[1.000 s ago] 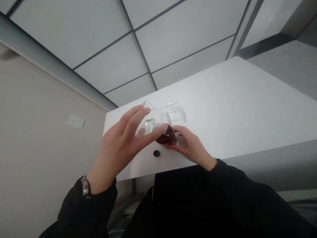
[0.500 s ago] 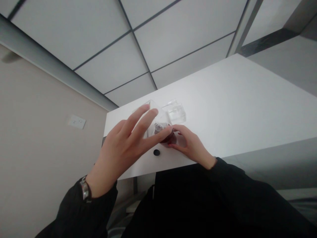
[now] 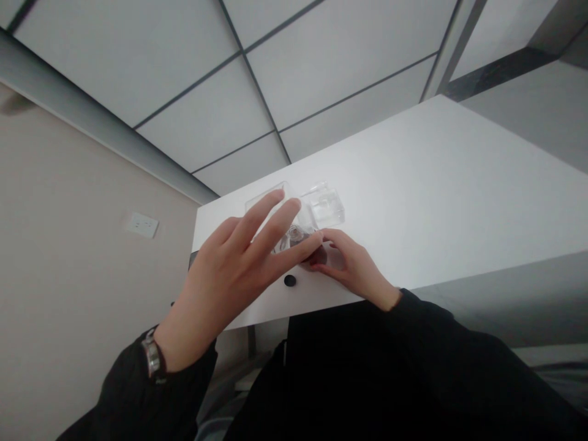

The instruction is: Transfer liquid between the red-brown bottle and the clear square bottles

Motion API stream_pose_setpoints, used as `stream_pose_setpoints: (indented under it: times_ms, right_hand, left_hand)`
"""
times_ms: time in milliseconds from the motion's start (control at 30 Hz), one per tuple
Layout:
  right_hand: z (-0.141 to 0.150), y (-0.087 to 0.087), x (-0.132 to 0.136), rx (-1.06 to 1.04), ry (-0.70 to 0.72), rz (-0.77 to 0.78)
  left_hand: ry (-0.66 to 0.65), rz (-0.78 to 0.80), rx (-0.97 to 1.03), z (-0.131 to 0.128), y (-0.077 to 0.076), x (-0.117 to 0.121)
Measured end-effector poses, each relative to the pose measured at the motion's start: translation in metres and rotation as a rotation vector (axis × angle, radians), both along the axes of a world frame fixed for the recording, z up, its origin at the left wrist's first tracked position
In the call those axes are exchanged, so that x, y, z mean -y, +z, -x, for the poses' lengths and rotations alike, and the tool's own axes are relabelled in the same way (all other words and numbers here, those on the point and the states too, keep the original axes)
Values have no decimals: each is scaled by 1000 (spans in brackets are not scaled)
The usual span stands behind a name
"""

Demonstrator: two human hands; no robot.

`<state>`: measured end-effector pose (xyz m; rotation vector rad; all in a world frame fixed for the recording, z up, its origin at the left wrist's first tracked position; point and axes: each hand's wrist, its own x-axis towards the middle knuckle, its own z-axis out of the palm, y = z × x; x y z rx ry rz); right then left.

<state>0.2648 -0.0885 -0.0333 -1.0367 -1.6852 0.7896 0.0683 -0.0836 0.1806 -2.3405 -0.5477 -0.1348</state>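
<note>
Beyond the far edge of the white worktop (image 3: 459, 202) rises a pale partition (image 3: 340, 73), divided by dark strips. The worktop itself runs broad and smooth toward its right end, and everything on it is gathered near the left end. Over that left part comes the left hand (image 3: 243, 254), back uppermost, its fingers spread apart; the lowest digit's tip reaches in beside the right fingertips, above a dark red thing. From the near edge comes the right hand (image 3: 356, 266), smaller in view, its thumb and fingertips pinching that dark red thing from the right. A clear box (image 3: 258, 198) lies toward the far edge, partly hidden behind the left fingers. Just right of it is a clear block (image 3: 328, 208). The dark red thing (image 3: 313, 258) is rounded, between the clear block and the near edge, mostly covered by the hands. A metallic band (image 3: 153, 356) circles the left wrist. Smallest is a black disc (image 3: 290, 280), near the near edge, just below the dark red thing.
</note>
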Motion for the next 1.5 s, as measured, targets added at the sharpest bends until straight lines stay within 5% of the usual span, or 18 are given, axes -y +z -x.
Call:
stream_pose_setpoints:
  times_ms: [633, 1500]
  right_hand:
    - [0, 4, 0, -14, -4, 29]
    - [1, 2, 0, -11, 3, 16]
  left_hand:
    - [38, 121, -47, -2, 7, 4]
    - [0, 52, -47, -8, 5, 1]
